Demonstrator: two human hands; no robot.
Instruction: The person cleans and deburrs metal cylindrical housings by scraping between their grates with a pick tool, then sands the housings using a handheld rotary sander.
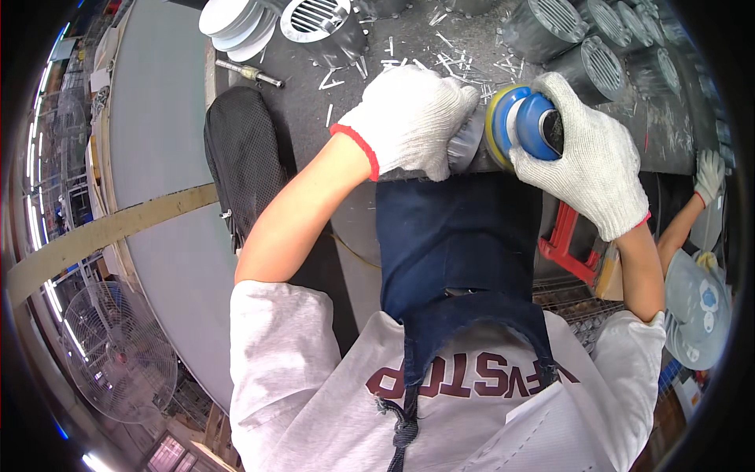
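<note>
Left hand point(409, 118) clamping grey part point(465, 141), right hand point(586, 157) gripping blue sander point(523, 122), vent cylinders point(582, 47) behind

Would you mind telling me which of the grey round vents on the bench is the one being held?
The one at the bench's front edge, under the left hand, is the held vent; the right hand presses a blue sander against it. The others stand untouched farther back.

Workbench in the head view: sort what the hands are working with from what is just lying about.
In hand:
- left hand pressing down a grey metal piece
- right hand gripping a blue and yellow sander

Lying about:
- round vent grilles
- stack of white discs
- screwdriver
- metal offcuts
- black mesh bag
</note>
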